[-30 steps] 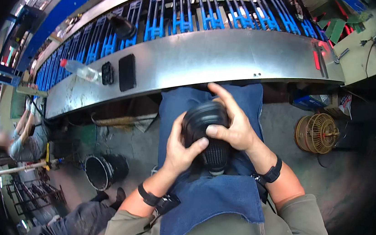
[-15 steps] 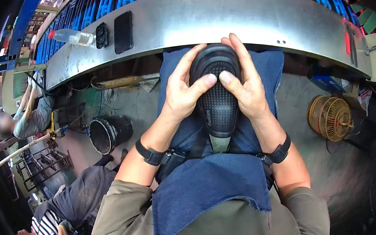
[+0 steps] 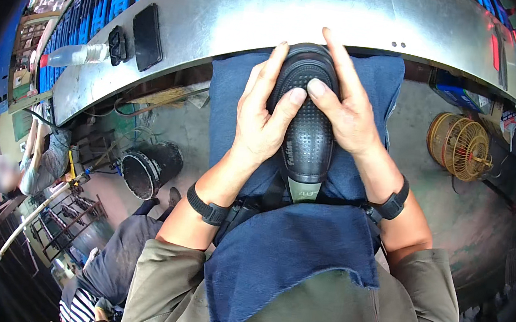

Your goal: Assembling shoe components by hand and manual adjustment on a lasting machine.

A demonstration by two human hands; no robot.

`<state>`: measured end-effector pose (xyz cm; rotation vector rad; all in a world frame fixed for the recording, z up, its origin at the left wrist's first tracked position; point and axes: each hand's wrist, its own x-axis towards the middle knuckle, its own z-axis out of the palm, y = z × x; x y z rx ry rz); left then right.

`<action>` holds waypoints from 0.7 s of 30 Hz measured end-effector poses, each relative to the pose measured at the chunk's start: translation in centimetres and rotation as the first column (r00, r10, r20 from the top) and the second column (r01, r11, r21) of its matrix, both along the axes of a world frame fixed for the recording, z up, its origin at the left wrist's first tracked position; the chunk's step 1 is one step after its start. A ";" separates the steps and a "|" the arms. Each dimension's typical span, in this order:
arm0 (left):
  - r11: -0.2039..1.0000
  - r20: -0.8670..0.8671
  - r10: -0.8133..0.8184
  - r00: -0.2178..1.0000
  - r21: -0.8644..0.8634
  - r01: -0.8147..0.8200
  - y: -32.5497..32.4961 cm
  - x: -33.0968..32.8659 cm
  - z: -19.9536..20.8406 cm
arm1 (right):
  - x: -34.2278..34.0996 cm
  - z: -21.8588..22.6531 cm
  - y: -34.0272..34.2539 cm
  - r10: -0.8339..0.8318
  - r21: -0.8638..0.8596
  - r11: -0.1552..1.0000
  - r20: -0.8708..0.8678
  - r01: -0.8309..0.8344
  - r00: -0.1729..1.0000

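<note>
A black shoe [image 3: 308, 142] lies with its dotted sole facing up over my lap, toe pointing to the metal bench. A grey-green shoe last [image 3: 303, 191] sticks out of its heel end. My left hand [image 3: 261, 117] is wrapped round the left side, thumb pressed on the sole. On the other side my right hand [image 3: 351, 119] grips it the same way, with its thumb beside the left one and its index finger stretched along the toe. Blue denim cloth [image 3: 232, 105] covers my lap beneath the shoe.
The metal bench [image 3: 236, 8] curves ahead, holding a phone [image 3: 148, 37], a small black object [image 3: 118, 46] and a plastic bottle [image 3: 80, 55]. Blue conveyor slats [image 3: 101, 9] run behind. A black bucket [image 3: 151, 170] stands left, a wicker basket [image 3: 459, 146] right. Two other people are at left.
The view has shifted slightly, with the bench sitting higher in the picture. Both hands keep their hold on the shoe, and the thumbs have moved a little closer together.
</note>
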<state>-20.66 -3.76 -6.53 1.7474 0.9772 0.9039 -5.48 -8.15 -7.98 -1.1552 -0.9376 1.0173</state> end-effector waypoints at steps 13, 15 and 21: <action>0.992 -0.022 0.120 0.993 0.033 -0.119 -1.8 -0.4 0.6 | -0.9 1.4 -1.2 0.044 -0.032 0.998 -0.150 -0.049 0.988; 0.989 -0.145 0.109 0.983 0.116 -0.092 -2.3 -0.6 0.7 | -1.2 1.8 -1.8 0.044 -0.069 0.996 -0.126 -0.054 0.991; 0.940 0.250 0.172 0.953 -0.330 -0.083 -4.9 -2.2 1.5 | -3.0 1.9 -5.9 0.089 -0.163 0.981 -0.102 -0.105 0.991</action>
